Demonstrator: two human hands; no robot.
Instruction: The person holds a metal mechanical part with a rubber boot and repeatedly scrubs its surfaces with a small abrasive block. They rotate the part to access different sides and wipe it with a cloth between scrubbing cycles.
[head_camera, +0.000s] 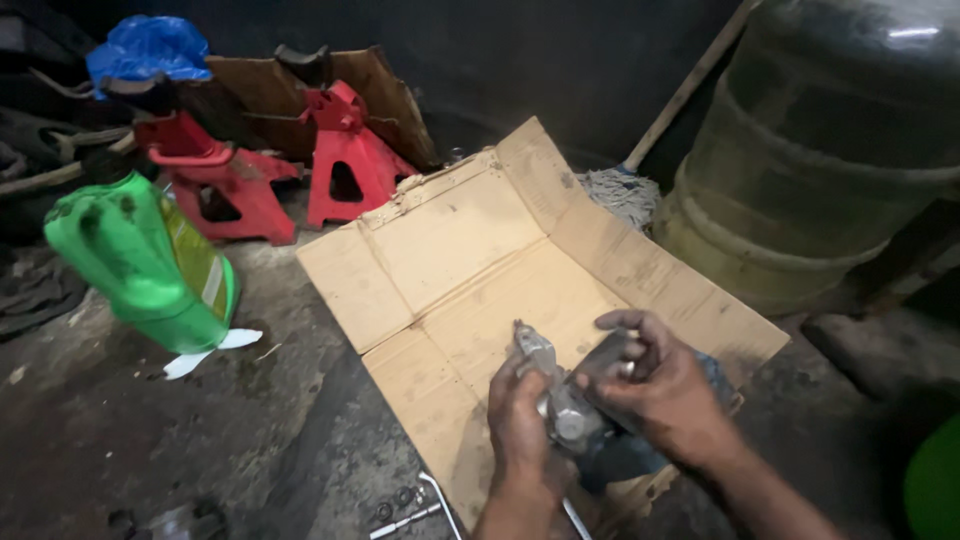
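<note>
Both hands are closed around a grey cast-metal part (562, 405), a lumpy housing with a flat lug sticking up at its top: the left hand (520, 420) wraps its fingers around the lower left side from beneath, carrying the weight, while the right hand (665, 395) curls over the upper right end, fingers bent and pressed against a dark block-shaped piece there, which looks like a steadying or turning hold rather than a lift. The part is held in the air just above a flattened cardboard box (470, 260) spread on the stained concrete floor (200, 440), probably laid out as a cleaner work surface that keeps small pieces off the dirt. A bluish rag or cloth (630, 455) shows under the right wrist, though what it lies on is hidden. Near the cardboard's lower edge lie a slim bent metal tool (435, 495) and a few small nuts or washers (392, 500), within easy reach. Well apart to the left stands a green plastic jug (150, 265), tilted, with two red jack stands (290, 165) behind it against the wall, and a large dark drum (830, 140) with a mop (625, 190) leaning beside it on the right
</note>
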